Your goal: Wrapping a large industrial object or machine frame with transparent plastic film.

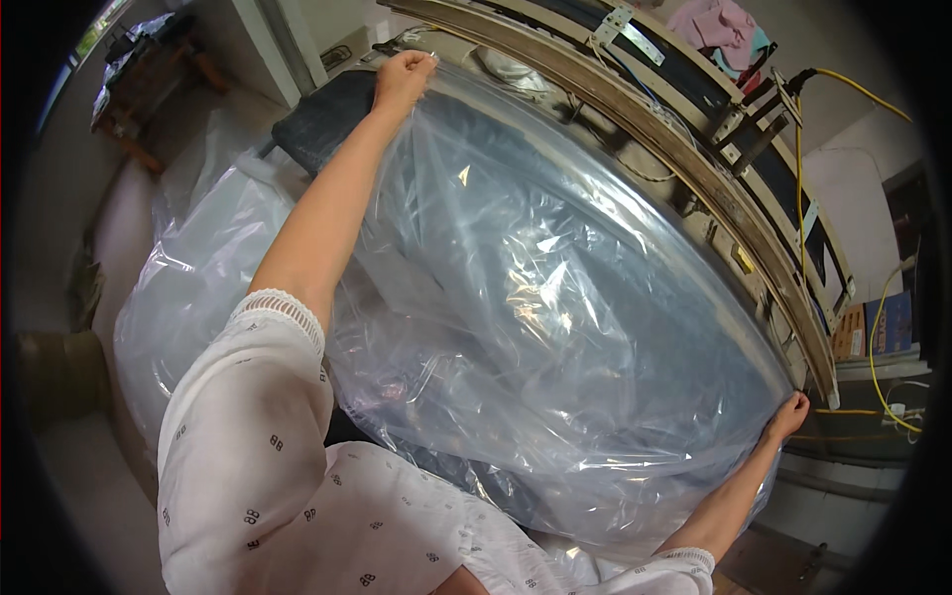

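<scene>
A wide sheet of clear plastic film (555, 297) stretches between my two hands, glossy and wrinkled in the middle. My left hand (405, 81) is closed on its far left corner, beside the machine's edge. At the far right corner, my right hand (790, 415) pinches the same film. The film's far edge runs fairly taut along the machine between them. Dark blue-grey material (317, 119) lies beneath the film and shows through it. More loose clear film (218, 258) bunches up and hangs down on the left.
A long machine with a wooden rail (635, 109) and metal brackets spans the far side. A yellow cable (799, 178) hangs at the right. Pink cloth (716, 32) lies on top of the machine. Boxes (888, 322) sit at the right; a wooden bench (149, 89) stands far left.
</scene>
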Tool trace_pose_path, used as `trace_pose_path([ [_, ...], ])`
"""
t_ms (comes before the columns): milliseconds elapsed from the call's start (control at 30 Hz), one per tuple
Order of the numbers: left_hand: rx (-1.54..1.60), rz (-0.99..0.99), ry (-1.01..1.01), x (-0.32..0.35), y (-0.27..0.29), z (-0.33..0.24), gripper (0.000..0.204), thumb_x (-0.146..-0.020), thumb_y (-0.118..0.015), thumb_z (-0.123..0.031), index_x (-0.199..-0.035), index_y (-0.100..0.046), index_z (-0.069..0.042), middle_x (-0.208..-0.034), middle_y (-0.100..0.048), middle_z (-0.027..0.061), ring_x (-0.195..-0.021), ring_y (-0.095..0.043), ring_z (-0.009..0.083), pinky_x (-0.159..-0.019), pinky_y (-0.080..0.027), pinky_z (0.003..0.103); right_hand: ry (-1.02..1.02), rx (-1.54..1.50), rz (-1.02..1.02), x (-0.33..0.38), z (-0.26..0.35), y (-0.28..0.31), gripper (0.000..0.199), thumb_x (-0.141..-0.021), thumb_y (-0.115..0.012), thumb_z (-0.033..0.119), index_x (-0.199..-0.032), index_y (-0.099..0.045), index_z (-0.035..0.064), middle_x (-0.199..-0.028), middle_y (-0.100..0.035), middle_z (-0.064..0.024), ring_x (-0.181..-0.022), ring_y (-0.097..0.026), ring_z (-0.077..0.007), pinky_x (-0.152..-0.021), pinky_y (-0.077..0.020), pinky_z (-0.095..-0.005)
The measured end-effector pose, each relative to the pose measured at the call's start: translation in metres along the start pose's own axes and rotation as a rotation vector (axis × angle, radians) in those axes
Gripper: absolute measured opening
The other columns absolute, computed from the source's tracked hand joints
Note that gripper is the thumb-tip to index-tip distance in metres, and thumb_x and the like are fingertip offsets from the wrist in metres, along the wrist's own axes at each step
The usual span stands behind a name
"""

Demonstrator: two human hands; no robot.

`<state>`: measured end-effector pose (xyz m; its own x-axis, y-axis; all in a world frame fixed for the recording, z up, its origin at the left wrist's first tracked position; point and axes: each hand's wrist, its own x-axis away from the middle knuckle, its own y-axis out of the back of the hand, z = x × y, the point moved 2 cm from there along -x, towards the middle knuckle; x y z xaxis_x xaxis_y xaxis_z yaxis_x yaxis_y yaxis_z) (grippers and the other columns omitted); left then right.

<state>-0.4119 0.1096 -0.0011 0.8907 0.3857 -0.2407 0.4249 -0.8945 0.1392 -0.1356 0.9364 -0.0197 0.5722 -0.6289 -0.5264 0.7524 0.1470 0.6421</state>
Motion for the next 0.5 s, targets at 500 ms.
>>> trace_pose_path([
  [500,0.58,0.288,0.015,0.018,0.056,-0.038,0.015,-0.08,-0.063,-0.017,-0.092,-0.059,-0.007,-0.076,-0.058,-0.0041,-0.067,-0.054,0.0049,-0.06,-0.045,0.019,-0.165,-0.662,0.129,0.015,0.005,0.025,0.021,-0.088,-0.056,0.021,-0.1,-0.053,0.0038,-0.092,-0.053,-0.0007,-0.082,-0.048,-0.0101,-0.075,-0.0389,-0.0229],
])
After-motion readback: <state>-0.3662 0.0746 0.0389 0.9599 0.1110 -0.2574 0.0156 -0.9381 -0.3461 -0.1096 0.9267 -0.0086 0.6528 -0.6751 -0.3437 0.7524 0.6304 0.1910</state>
